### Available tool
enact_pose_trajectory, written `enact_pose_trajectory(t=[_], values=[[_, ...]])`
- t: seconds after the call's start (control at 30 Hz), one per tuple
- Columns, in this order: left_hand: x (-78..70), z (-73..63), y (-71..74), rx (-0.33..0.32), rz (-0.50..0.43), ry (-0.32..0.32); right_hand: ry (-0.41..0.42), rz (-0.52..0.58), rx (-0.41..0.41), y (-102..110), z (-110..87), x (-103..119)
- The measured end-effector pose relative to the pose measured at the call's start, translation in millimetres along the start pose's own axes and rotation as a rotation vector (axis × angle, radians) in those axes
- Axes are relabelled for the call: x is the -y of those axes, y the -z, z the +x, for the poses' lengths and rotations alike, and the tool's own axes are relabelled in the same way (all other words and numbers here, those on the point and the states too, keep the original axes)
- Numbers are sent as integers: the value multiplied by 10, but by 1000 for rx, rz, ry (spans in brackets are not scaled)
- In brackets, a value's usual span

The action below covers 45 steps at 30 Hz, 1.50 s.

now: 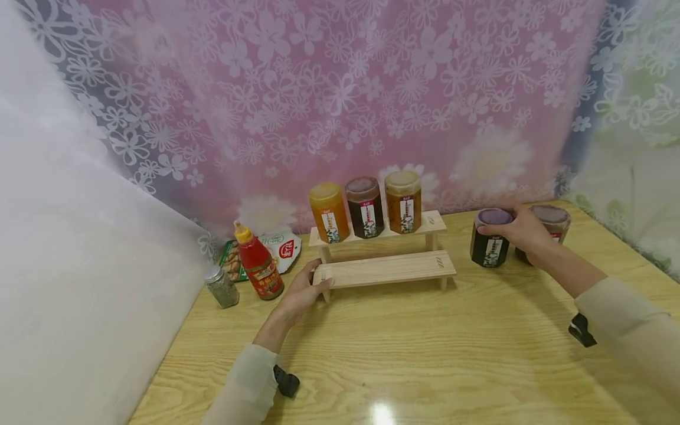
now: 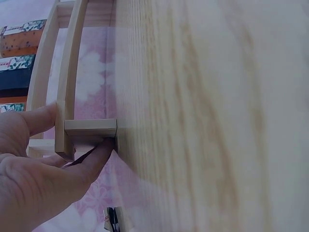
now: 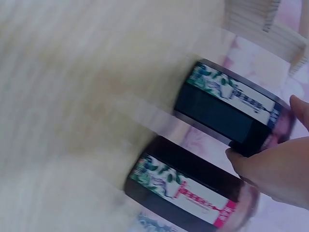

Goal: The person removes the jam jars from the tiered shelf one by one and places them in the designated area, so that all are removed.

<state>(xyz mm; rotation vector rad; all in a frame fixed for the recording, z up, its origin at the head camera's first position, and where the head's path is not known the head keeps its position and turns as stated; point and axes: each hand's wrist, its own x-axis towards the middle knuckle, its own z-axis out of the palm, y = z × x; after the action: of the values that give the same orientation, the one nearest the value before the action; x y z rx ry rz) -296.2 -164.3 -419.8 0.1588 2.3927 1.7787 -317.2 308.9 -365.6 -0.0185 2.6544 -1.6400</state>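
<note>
My left hand (image 1: 301, 294) grips the left end of the lower step of a two-step wooden rack (image 1: 382, 270); in the left wrist view the thumb lies on the board (image 2: 64, 96) and the fingers reach to its leg. On the upper step stand an orange jar (image 1: 329, 213), a dark jar (image 1: 364, 208) and an amber jar (image 1: 403, 203). At the right, my right hand (image 1: 526, 233) holds a dark jar with a purple lid (image 1: 490, 248) by its top, thumb and fingers around the lid. Beside it is another dark jar (image 3: 176, 188), partly behind the hand in the head view.
Left of the rack stand a red sauce bottle (image 1: 258, 265) with a yellow cap and a small glass spice jar (image 1: 222, 288). Behind them lies a printed food packet (image 1: 284, 249). A pink flowered curtain (image 1: 319, 106) hangs along the wood-grain table's (image 1: 372, 354) back edge.
</note>
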Motion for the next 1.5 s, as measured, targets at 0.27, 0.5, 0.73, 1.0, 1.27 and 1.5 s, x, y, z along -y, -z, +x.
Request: enact_pose_trajectory(t=[0.27, 0.5, 0.73, 1.0, 1.27, 1.5], values=[[-43, 27, 26, 4, 6, 7, 54, -24, -3, 94, 31, 262], [-58, 36, 39, -3, 21, 1, 111, -11, -30, 5, 87, 504], [-26, 40, 49, 4, 19, -10, 156, 76, 83, -236, 159, 722], [-28, 26, 40, 2, 26, -4, 208, 135, 172, -500, 246, 885], [-12, 27, 37, 2, 23, 9, 181, 130, 187, -818, 317, 970], [-2, 15, 31, 5, 11, 18, 198, 172, 93, -1175, 356, 1005]])
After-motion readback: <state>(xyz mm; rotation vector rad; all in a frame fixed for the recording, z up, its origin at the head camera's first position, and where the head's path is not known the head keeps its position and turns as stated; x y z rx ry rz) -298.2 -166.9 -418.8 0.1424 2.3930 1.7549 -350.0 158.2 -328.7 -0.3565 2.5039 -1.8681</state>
